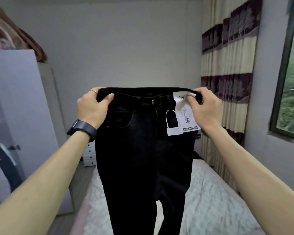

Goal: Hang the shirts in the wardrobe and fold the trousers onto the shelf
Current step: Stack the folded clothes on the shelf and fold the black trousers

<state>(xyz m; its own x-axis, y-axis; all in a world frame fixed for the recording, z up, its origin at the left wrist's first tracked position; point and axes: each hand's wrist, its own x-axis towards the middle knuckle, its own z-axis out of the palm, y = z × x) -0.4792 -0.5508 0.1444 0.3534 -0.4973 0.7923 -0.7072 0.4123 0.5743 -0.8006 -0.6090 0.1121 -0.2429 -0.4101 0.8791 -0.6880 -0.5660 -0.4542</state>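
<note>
One pair of black slim denim trousers (143,158), tagged, hangs above the bed, waistband gripped by left hand (92,106) and right hand (204,107).

Trousers (143,158) plain black; waist button (153,102) silver. Tag (187,112) white w/ black print, QR code & dark strip at bottom. Wristband (82,129) matte black. Curtain (227,65) cream w/ dark purple bands, pale tree pattern in bands. Bed cover (210,200) whitish-grey, mottled. Wardrobe (15,99) pale lilac-white. Blanket (15,31) brown w/ cream patches. Window frame (282,82) dark green. Drawers (89,155) white.
</note>
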